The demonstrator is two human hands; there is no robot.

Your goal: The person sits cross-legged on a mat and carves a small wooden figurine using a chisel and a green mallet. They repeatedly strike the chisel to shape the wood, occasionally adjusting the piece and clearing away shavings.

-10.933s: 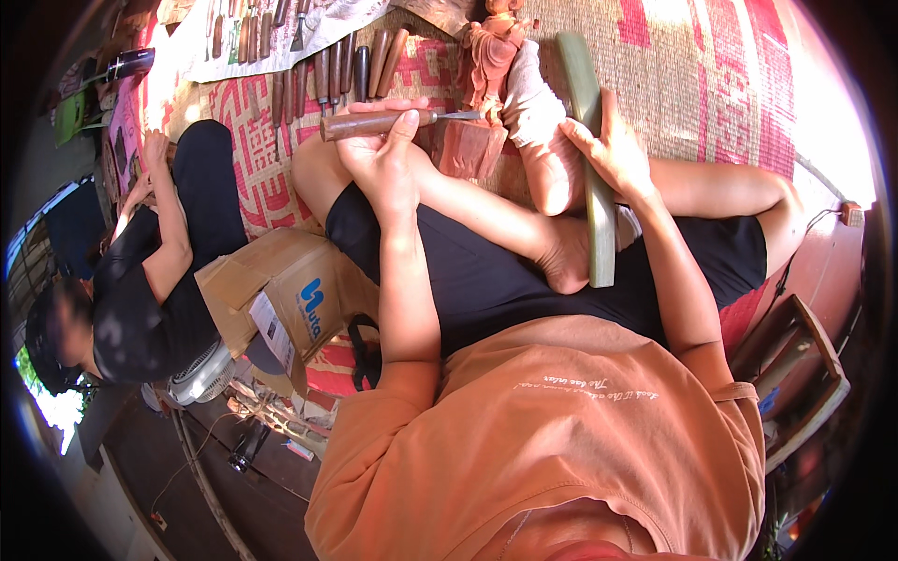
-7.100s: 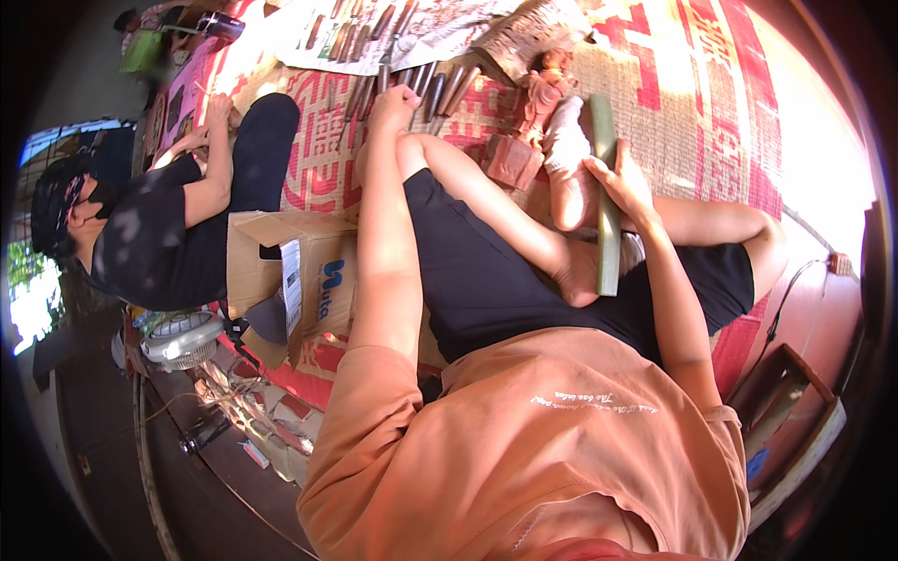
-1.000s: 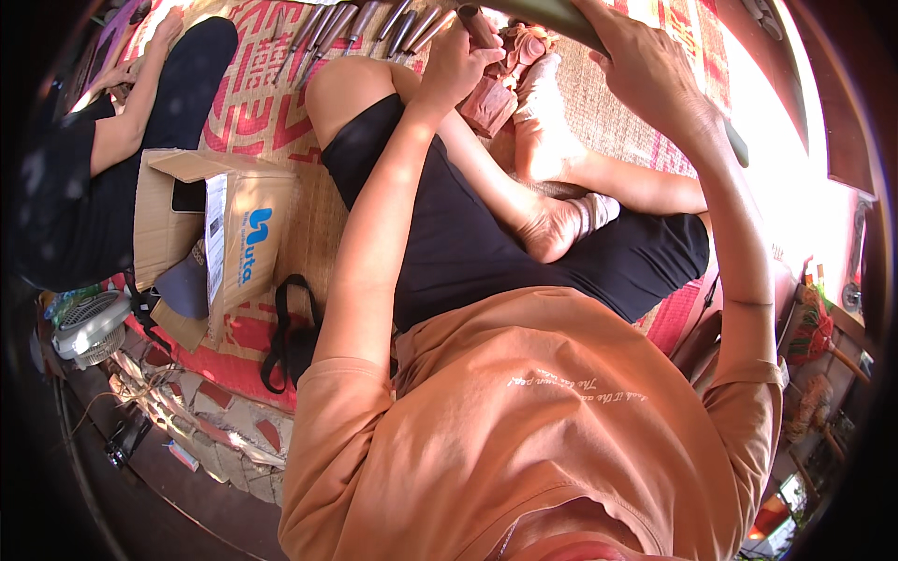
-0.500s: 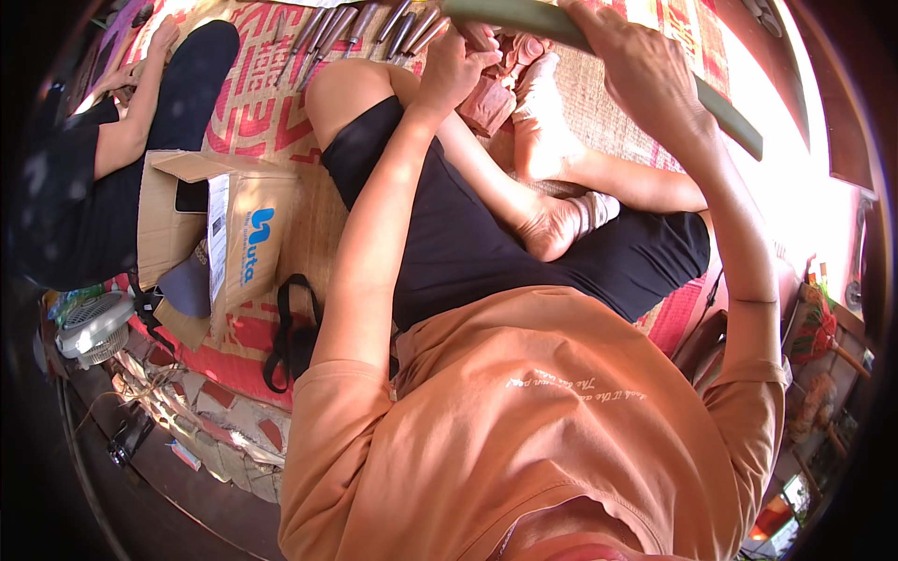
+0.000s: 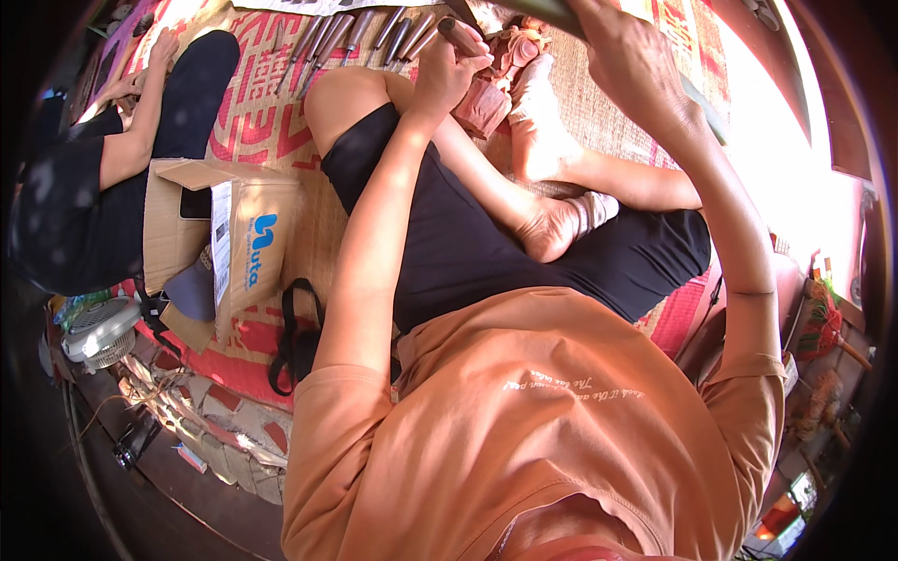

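In my left hand (image 5: 447, 75), the fingers are closed round a chisel (image 5: 460, 35) with a brown wooden handle. Its tip is not clearly seen. My right hand (image 5: 631, 65) grips a long flat greenish bar (image 5: 543, 13), whose far end runs out of view at the top. Just beyond my left hand lies a reddish carved wood piece (image 5: 520, 47) with curled relief. A blocky reddish wooden part (image 5: 485, 107) sits nearer, beside my bare foot (image 5: 543, 140). Several wooden-handled carving tools (image 5: 354, 33) lie in a row left of my left hand.
A patterned red and tan mat (image 5: 257, 122) lies under everything. At left stands an open cardboard box (image 5: 267, 248) with a dark cap (image 5: 192, 288) inside. Another person's arm (image 5: 136, 150) is beyond it. A grey fan (image 5: 101, 327) and black strap (image 5: 285, 341) are nearby.
The bar in my right hand has risen and swung up towards the top edge. The chisel handle in my left hand now shows more plainly; that hand has shifted slightly.
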